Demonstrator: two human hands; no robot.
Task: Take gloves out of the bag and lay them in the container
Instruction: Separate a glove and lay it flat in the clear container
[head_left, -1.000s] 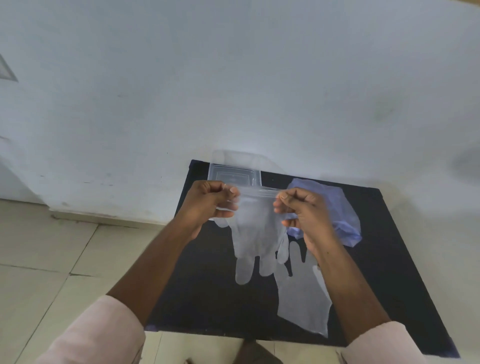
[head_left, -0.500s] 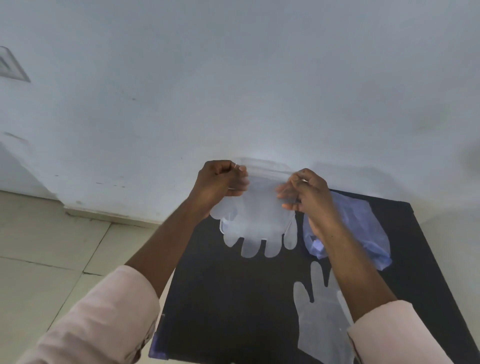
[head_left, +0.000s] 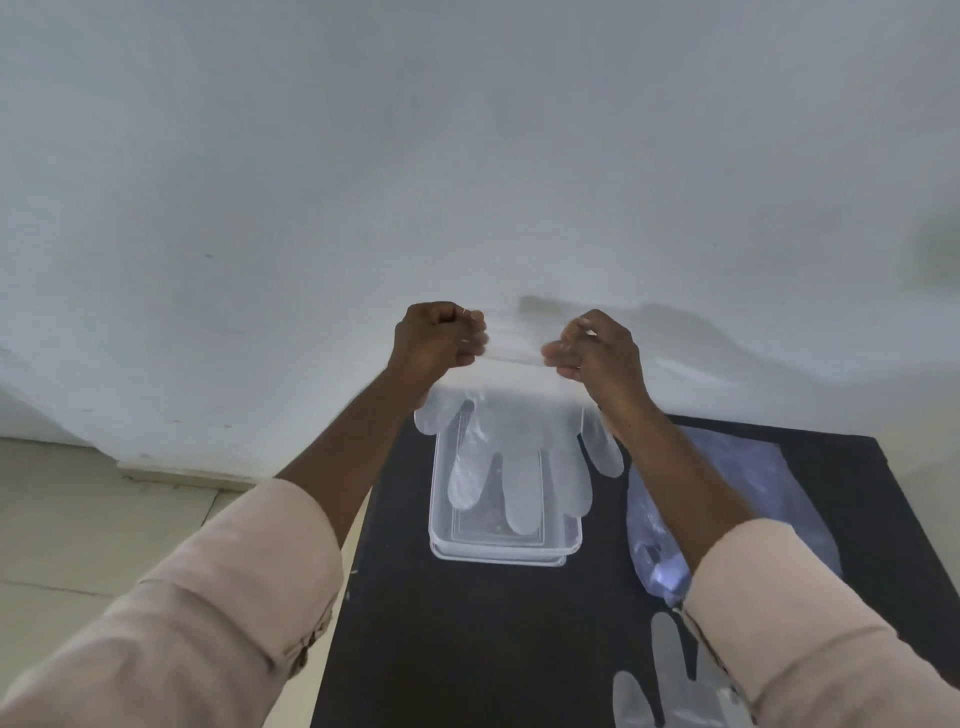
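Left hand (head_left: 439, 338) and right hand (head_left: 597, 351) pinch a clear glove (head_left: 511, 441) by its cuff, fingers dangling over the clear container (head_left: 504, 548); contents indiscernible.

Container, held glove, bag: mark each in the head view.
container (head_left: 506, 552): head view, near rim of the clear tub.
held glove (head_left: 511, 441): head view, palm area, hanging from both hands over the tub.
bag (head_left: 748, 478): head view, middle of the bluish plastic, right of the tub.

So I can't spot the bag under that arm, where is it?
In the head view the bluish bag lies on the black table, right of the clear container, partly behind the right forearm.
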